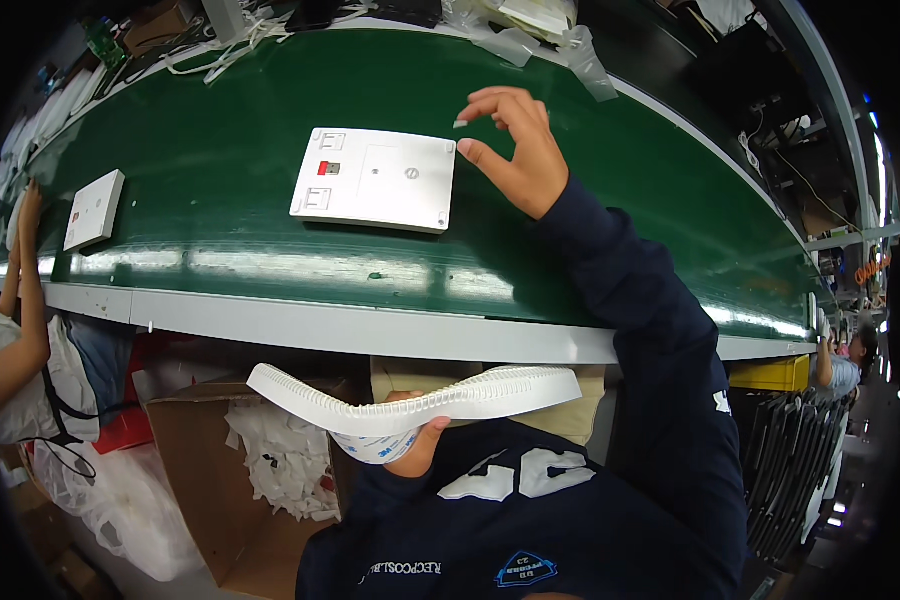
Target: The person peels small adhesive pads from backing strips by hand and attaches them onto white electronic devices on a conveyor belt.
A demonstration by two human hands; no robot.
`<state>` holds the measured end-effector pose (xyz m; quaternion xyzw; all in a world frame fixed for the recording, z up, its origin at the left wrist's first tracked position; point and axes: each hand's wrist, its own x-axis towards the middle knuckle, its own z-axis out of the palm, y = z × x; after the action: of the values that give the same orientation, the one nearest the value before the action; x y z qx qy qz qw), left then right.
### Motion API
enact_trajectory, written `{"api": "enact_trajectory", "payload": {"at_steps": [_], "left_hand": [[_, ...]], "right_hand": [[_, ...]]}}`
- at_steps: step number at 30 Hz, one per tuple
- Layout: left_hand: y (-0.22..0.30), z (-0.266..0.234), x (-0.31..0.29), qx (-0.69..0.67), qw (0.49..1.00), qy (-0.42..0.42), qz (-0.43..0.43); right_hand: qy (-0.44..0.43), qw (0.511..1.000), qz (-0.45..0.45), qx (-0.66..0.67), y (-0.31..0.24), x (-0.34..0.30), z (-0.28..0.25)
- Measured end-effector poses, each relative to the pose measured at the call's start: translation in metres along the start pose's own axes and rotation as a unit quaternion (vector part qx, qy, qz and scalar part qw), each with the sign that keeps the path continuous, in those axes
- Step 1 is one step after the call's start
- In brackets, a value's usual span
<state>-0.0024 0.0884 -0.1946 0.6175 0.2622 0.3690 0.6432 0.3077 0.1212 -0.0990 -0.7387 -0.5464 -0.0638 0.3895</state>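
Note:
A white flat device [385,185] lies underside up on the green work surface, with a red-ended USB receiver [330,169] set in it. My right hand [525,150] hovers at its far right corner, thumb close to the edge and fingers curled. A small pale pad [460,124] sits at the index fingertip. Below the table edge, my left hand [417,455] grips a long white bent strip [410,405] lined with many small pads. A white piece with blue print [375,447] hangs under the strip by the fingers.
Another white device [95,211] lies farther left, near a co-worker's arm [30,290]. Cables [240,50] and clear plastic bags [585,60] lie along the far edge. An open carton [200,500] with white scraps stands below the table, and a yellow bin [770,374] at the right.

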Motion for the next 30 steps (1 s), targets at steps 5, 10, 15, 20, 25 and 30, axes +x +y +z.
{"api": "enact_trajectory", "payload": {"at_steps": [5,10,15,20,25,30], "left_hand": [[-0.002,-0.003,-0.002,-0.007,1.0,0.004,-0.008],[0.001,-0.004,-0.002,-0.024,0.999,0.009,-0.031],[0.002,-0.004,-0.002,-0.024,0.999,0.009,-0.023],[0.001,-0.004,-0.001,-0.076,0.996,-0.004,-0.054],[0.0,-0.006,0.001,-0.038,0.998,-0.022,-0.047],[0.004,-0.006,0.001,-0.033,0.998,-0.02,-0.054]], "right_hand": [[-0.171,0.984,0.052,0.012,-0.015,0.005,0.005],[-0.223,0.974,0.042,-0.012,-0.017,0.0,0.014],[-0.208,0.978,0.019,-0.006,-0.028,0.0,0.022],[-0.169,0.985,-0.014,-0.013,-0.035,-0.001,0.029],[-0.132,0.99,-0.053,-0.01,-0.042,-0.006,0.04],[-0.082,0.988,-0.131,-0.012,-0.044,-0.013,0.049]]}}
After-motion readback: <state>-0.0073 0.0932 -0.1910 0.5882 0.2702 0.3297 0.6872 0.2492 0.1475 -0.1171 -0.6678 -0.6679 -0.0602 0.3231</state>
